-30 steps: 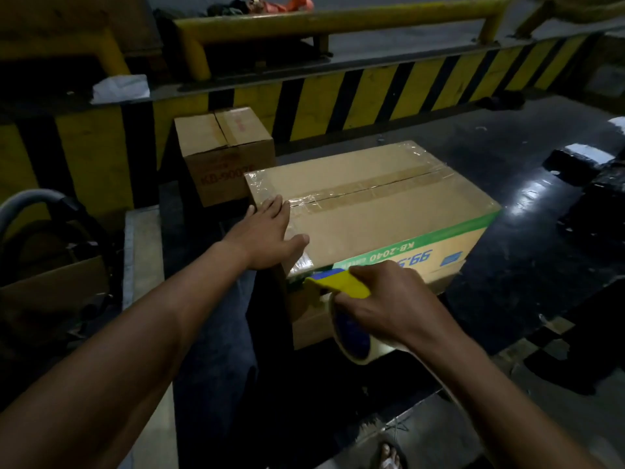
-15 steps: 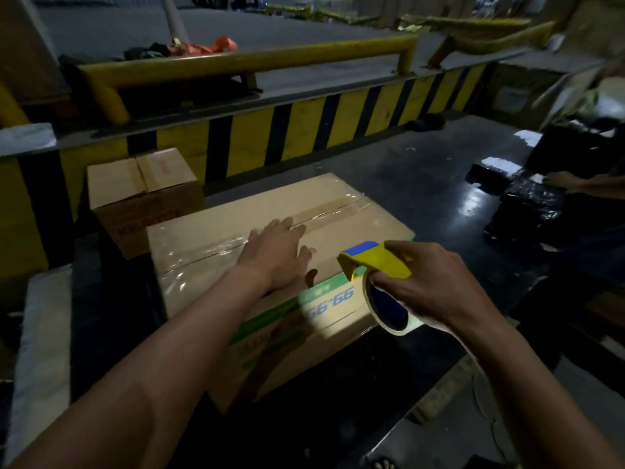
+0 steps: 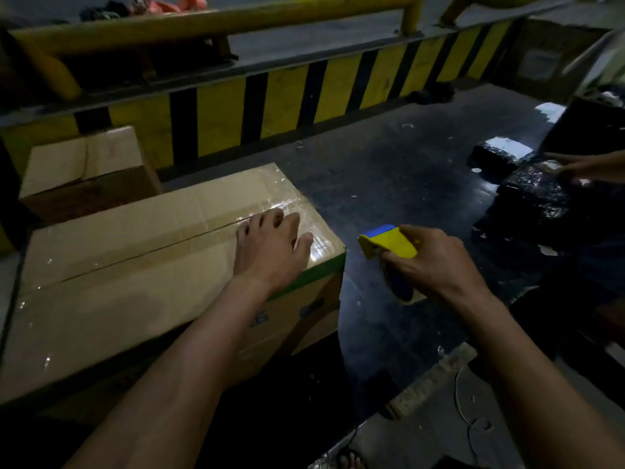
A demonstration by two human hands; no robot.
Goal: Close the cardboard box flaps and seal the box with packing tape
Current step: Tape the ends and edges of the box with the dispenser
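A large cardboard box (image 3: 111,286) with a green stripe lies on the dark platform, flaps closed, clear tape running along its top seam. My left hand (image 3: 270,252) rests flat on the box's top near its right end, fingers spread over the taped seam. To the right of the box, my right hand (image 3: 429,262) grips a yellow and blue tape dispenser (image 3: 389,243) with its roll of tape hanging below, held above the platform and apart from the box.
A smaller cardboard box (image 3: 84,167) stands behind the big one at the left. A yellow and black striped barrier (image 3: 287,96) runs along the back. Black wrapped parcels (image 3: 531,198) lie at the right, where another person's hand (image 3: 581,167) reaches in. The dark platform (image 3: 389,170) ends near my feet.
The box now lies further left in view. My left hand slid along its top to the right end. My right hand moved the dispenser off the box's front to its right side.
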